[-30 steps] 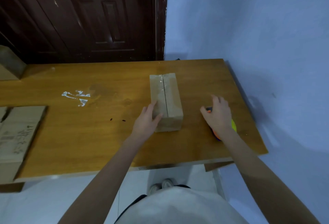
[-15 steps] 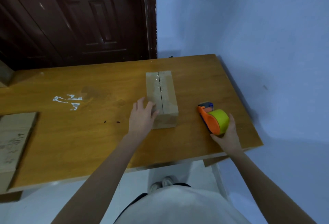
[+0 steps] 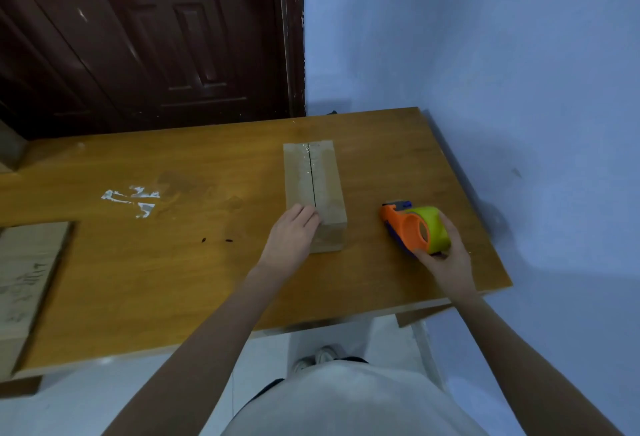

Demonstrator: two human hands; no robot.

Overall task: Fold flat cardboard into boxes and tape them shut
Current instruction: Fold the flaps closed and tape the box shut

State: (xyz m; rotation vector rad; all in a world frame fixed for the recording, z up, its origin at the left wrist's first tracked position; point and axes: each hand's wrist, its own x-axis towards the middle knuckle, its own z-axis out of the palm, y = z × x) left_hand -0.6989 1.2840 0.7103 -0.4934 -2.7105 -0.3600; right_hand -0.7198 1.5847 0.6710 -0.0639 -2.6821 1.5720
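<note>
Small cardboard box [image 3: 314, 190] lay mid-tabletop [image 3: 180, 283], seam taped, my left hand [image 3: 290, 240] rested flat-fingered on its near corner, grip loose, my right hand [image 3: 446, 259] gripped the orange tape dispenser [image 3: 414, 229] just right of it, flat cardboard [image 3: 26, 283] at far left.

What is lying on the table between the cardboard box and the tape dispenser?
Nothing: the head view shows only bare table between the cardboard box and the tape dispenser.

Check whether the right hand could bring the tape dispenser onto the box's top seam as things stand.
Probably yes. The right hand grips the tape dispenser beside the box, bare table between; the left hand covers only the near end.
</note>
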